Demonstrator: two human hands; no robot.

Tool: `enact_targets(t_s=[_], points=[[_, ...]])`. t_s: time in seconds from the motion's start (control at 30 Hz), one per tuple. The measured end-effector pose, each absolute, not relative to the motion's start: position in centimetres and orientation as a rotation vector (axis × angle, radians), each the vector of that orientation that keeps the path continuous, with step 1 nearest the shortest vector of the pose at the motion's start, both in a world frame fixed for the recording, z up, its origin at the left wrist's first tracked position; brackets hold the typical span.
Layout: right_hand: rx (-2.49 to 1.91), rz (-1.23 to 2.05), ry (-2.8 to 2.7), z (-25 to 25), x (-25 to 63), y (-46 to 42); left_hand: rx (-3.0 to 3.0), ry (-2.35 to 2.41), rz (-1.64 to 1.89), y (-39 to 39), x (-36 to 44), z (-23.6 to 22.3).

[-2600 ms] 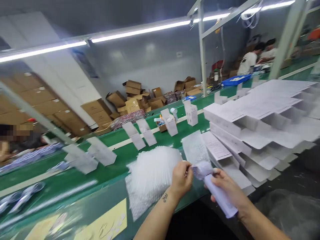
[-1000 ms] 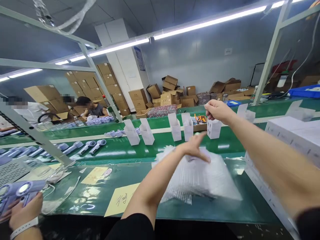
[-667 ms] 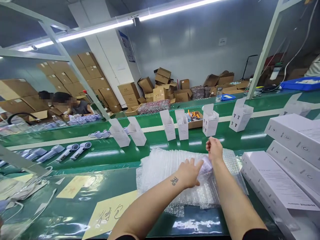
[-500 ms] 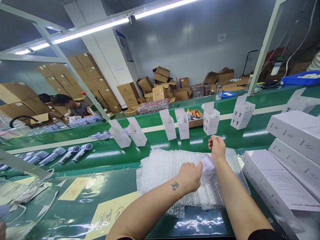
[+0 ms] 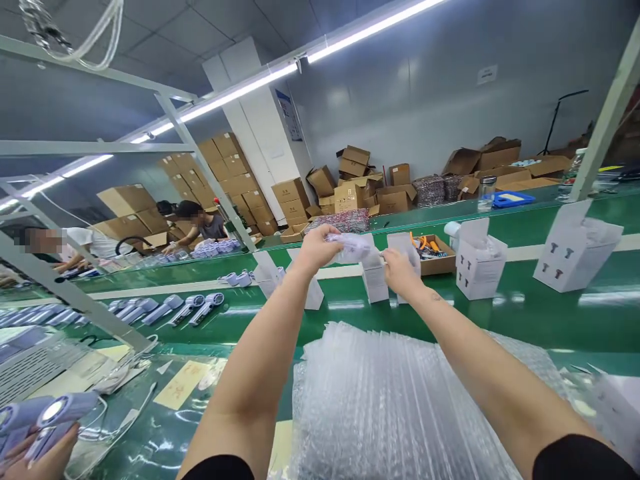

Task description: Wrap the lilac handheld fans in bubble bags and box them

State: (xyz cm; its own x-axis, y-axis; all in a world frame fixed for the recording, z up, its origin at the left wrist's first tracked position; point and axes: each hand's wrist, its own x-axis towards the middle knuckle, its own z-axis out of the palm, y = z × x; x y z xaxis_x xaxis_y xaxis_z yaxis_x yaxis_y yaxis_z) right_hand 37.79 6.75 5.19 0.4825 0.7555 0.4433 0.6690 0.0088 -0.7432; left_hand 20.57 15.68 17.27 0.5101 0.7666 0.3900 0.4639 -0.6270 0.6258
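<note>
Across the green counter [image 5: 343, 313], towards twelve o'clock, our left grip [image 5: 320, 247] pinches a lilac packet [image 5: 354, 247], probably light, slippery, best held mid-body, our right grip [image 5: 401, 272] a white box [image 5: 375, 287].

Cold white light comes from the overhead tubes [image 5: 370, 31], laying soft reflections on the wall [image 5: 425, 73] and bright streaks on the green belt [image 5: 530, 323]. The plastic-covered table [image 5: 175, 427] glares in broken patches (the upper right corner stays dim). Shine washes out the clear-wrapped lilac object [image 5: 353, 247]. Wide-angle stretching tilts the right post [image 5: 607, 120]; the lower right edge looks smeared.
</note>
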Motion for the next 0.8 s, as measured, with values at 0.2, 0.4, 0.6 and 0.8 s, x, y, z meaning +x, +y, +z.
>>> enact_targets(t_s=[0.2,0.4,0.6,0.8], points=[[-1.999,0.033,-1.489,4.9,39.2,12.0,2.597,1.025,0.814,19.2,24.6,14.0],[-1.972,-0.088,-1.744,4.0,39.3,12.9,3.168,0.945,-0.087,18.6,28.4,17.3],[-1.898,-0.191,-1.776,3.0,41.0,12.6,3.134,0.776,-0.379,20.9,33.2,16.8],[-1.940,-0.234,-1.735,2.4,42.7,11.5,3.216,0.763,0.111,20.8,32.4,9.2]])
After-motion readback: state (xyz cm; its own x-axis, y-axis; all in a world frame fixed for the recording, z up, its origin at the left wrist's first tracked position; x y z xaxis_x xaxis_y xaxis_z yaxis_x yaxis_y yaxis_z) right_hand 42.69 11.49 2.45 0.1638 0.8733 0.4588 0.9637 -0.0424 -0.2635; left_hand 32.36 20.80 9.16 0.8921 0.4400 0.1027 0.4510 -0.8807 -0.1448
